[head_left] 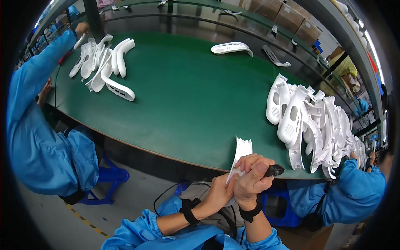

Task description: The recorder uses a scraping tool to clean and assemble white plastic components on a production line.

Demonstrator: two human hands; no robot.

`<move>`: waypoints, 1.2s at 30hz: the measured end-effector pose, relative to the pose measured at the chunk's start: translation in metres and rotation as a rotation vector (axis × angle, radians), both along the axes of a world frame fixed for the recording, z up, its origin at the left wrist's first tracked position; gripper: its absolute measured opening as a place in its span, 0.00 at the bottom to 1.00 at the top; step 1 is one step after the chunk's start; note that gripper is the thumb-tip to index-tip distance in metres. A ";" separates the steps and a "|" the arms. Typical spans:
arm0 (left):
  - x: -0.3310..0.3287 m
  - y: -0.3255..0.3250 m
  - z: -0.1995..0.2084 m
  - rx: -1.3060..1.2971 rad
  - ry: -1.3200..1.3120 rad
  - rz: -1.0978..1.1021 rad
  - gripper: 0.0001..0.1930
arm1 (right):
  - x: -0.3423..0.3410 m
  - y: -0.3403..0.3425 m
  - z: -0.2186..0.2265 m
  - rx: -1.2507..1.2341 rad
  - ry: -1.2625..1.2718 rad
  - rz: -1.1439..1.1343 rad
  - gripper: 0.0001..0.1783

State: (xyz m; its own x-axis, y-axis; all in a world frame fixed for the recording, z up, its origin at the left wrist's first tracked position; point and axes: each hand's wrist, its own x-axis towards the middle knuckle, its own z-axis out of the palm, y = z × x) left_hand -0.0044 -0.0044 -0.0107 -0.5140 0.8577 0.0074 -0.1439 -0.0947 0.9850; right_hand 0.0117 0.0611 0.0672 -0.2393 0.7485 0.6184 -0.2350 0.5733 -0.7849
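Observation:
Near the table's front edge, my left hand [220, 192] grips a curved white plastic shell [241, 151]. Its hollow upper end points away from me, and its lower part is hidden behind my fingers. My right hand [251, 183] is closed in a fist around a black-handled tool [275, 170], pressed close against the shell beside my left fingers. The handle's butt sticks out to the right; the working end is hidden, so its kind does not show. Both wrists wear black bands.
A large heap of white shells [318, 121] covers the right of the green table [179, 96]. A smaller group [102, 62] lies far left. One shell [231, 48] sits at the back. Co-workers in blue sleeves [41, 62] sit left and right.

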 end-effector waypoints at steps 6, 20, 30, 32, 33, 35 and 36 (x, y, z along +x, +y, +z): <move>-0.002 0.005 0.008 -0.130 -0.015 0.018 0.17 | 0.010 0.004 -0.002 -0.062 0.087 0.000 0.19; -0.003 0.004 0.015 -0.048 0.098 0.060 0.14 | 0.008 0.003 -0.008 0.103 -0.017 0.025 0.20; 0.004 0.004 0.024 -0.186 0.077 0.034 0.18 | 0.020 0.001 0.002 0.016 0.178 -0.066 0.19; 0.012 0.003 0.028 -0.128 0.002 0.118 0.19 | 0.027 -0.002 0.004 0.019 0.188 -0.112 0.20; 0.015 0.003 0.025 -0.126 -0.001 0.112 0.19 | 0.031 -0.003 0.003 0.019 0.198 -0.155 0.20; 0.019 0.006 0.015 -0.168 0.077 0.157 0.18 | 0.032 -0.004 -0.003 0.018 0.192 -0.167 0.20; 0.020 0.007 0.013 -0.168 0.074 0.153 0.18 | 0.031 -0.007 -0.005 0.038 0.196 -0.167 0.20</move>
